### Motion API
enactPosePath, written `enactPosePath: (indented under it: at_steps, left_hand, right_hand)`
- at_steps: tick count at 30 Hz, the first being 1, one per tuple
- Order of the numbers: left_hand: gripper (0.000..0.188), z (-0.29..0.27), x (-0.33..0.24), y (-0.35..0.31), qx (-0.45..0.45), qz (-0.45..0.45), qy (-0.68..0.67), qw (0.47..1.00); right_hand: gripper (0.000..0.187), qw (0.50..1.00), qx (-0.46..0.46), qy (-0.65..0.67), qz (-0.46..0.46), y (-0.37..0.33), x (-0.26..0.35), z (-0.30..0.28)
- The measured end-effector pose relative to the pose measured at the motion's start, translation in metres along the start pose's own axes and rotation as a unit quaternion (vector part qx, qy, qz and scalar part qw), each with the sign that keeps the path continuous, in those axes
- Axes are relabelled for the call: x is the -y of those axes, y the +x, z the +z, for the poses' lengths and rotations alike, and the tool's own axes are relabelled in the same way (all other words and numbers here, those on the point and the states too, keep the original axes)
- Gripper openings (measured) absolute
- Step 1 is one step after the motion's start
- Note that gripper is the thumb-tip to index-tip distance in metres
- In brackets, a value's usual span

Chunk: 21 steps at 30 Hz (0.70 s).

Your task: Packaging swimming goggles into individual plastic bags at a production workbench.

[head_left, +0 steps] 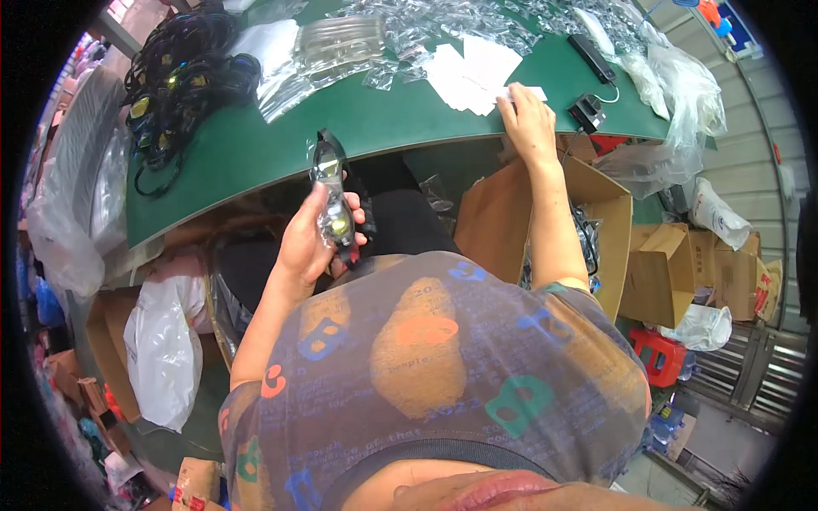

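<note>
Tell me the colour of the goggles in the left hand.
The goggles look black with yellow-green lenses, in the head view.

A green-topped bench [426,115] spans the far side, its near edge bowed by the lens. On the right rises a pale ribbed wall [763,145], brightly lit, with a slatted metal panel [771,375] nearer. Cardboard boxes [658,281] cluster beside the wall; at left, an open carton [109,341] stands on the greenish floor [170,447].
</note>
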<state>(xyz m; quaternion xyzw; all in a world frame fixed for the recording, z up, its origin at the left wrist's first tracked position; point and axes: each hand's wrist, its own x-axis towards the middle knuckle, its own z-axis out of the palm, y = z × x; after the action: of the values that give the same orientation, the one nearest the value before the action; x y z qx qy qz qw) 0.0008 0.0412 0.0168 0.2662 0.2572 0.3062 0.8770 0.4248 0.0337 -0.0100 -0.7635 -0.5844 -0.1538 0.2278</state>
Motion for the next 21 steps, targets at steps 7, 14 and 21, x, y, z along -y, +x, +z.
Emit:
enactPosePath:
  at_steps: [7,14,21]
  left_hand:
    - [0.048,0.010,-0.009,-0.007,0.010,0.000,0.110,0.994]
    - [0.048,-0.015,0.001,-0.002,0.046,-0.010,-0.048,0.998]
    - [0.034,-0.004,0.002,-0.003,0.014,0.005,0.016,1.000]
  right_hand:
    - [0.054,0.996,0.004,-0.030,-0.086,-0.045,-0.018,-0.011]
    - [0.027,0.989,-0.044,0.077,-0.119,-0.047,-0.020,-0.019]
    - [0.023,0.979,-0.168,0.094,-0.063,-0.041,-0.003,-0.035]
